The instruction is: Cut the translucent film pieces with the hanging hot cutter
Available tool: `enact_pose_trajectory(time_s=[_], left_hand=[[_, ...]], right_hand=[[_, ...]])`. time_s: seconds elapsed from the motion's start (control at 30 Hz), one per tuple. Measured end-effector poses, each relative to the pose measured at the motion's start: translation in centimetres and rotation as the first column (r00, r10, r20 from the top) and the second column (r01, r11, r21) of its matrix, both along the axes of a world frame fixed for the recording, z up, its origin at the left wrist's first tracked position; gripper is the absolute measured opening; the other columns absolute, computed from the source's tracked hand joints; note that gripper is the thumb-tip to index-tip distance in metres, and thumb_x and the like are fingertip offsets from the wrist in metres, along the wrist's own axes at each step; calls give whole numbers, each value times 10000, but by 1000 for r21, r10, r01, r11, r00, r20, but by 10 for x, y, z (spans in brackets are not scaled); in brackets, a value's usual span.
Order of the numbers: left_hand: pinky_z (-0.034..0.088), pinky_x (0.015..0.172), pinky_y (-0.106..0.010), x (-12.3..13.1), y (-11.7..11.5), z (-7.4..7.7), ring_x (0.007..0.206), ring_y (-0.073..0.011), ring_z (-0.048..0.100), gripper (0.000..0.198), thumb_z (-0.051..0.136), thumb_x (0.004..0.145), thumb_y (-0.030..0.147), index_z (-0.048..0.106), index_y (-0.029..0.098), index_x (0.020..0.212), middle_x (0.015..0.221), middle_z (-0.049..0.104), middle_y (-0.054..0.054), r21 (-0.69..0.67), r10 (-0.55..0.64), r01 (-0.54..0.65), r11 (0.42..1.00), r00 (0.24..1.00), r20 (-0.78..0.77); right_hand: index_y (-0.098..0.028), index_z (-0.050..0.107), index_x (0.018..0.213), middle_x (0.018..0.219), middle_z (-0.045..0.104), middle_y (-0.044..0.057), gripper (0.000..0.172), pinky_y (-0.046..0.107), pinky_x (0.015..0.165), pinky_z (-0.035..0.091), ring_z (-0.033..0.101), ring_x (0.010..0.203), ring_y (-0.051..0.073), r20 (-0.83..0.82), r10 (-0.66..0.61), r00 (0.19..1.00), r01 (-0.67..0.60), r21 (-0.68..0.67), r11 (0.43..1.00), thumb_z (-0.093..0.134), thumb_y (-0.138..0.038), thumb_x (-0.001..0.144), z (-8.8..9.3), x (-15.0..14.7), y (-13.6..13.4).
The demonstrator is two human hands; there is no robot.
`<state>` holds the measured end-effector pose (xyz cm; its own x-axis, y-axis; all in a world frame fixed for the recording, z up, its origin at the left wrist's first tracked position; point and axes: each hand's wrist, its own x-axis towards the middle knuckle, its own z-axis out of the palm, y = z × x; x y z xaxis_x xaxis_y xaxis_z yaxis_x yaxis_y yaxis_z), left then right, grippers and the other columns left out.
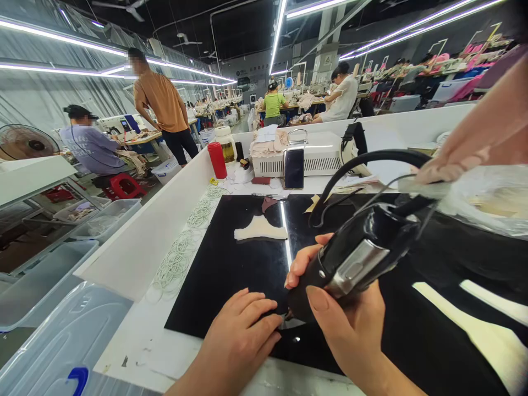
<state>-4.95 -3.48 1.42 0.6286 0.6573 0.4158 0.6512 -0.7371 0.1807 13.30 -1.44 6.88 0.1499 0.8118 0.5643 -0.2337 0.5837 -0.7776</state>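
My right hand (346, 313) is wrapped around a black handheld power tool (350, 258) with a silver plate on its side. A thick black cable (371, 157) runs from the tool's upper end. Its lower tip points down at a glossy black board (231, 275), close to my left fingertips. My left hand (243, 330) lies on the board's near edge with fingers stretched out. A small pale sliver shows by the tip; its kind is unclear. Farther up the board lies a cream, curved fabric piece (260, 227).
Cream strips (474, 330) lie on the board's right side. Pale cord loops (177, 258) run along the left edge. Behind stand a phone (293, 169), a white vented box (317, 151) and a red bottle (217, 159). A clear bag (487, 203) sits right. Several people work beyond the low partition.
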Motion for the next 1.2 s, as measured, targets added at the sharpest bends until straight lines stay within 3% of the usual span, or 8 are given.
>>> enact_pose_trajectory(time_s=[0.23,0.6,0.83,1.03,1.2], left_hand=[[569,1069,-431,-5,-5,-4,1128,-210,720,213,547,1054,262,734,240,1152,1163,768,-36,104,-7,7,995,1000,-5],[591,1034,-413,1,-8,-3,1076,-214,751,225,514,1064,230,732,206,1111,1131,787,-24,208,-1,6,978,1000,-22],[574,1063,-420,2,-9,-3,1100,-212,738,210,532,1051,226,731,206,1115,1132,784,-40,172,-10,9,985,1000,3],[511,1138,-386,0,-9,-1,1085,-171,730,172,547,1037,183,708,191,1097,1098,783,-39,107,-8,-4,994,995,104],[512,1141,-395,-2,-6,-2,1087,-171,714,165,555,1029,174,701,191,1102,1124,772,-25,36,18,-23,999,991,131]], right_hand=[[-312,532,1216,936,640,4,310,269,565,609,657,709,149,-18,66,998,-67,-40,997,688,-217,965,-6,2,-1],[-294,550,1186,882,639,8,287,269,510,589,644,670,161,-63,60,996,-61,-26,998,714,-294,951,-3,-4,0],[-305,548,1210,913,649,1,295,306,629,610,667,704,157,-11,50,999,-50,-21,999,665,-189,966,-8,0,1],[-330,533,1257,930,628,0,328,270,512,559,636,703,165,-84,109,990,-116,-76,990,698,-316,974,-11,2,-2],[-303,527,1270,925,635,1,338,309,624,586,648,706,151,-91,144,985,-149,-46,988,700,-321,981,-11,2,-4]])
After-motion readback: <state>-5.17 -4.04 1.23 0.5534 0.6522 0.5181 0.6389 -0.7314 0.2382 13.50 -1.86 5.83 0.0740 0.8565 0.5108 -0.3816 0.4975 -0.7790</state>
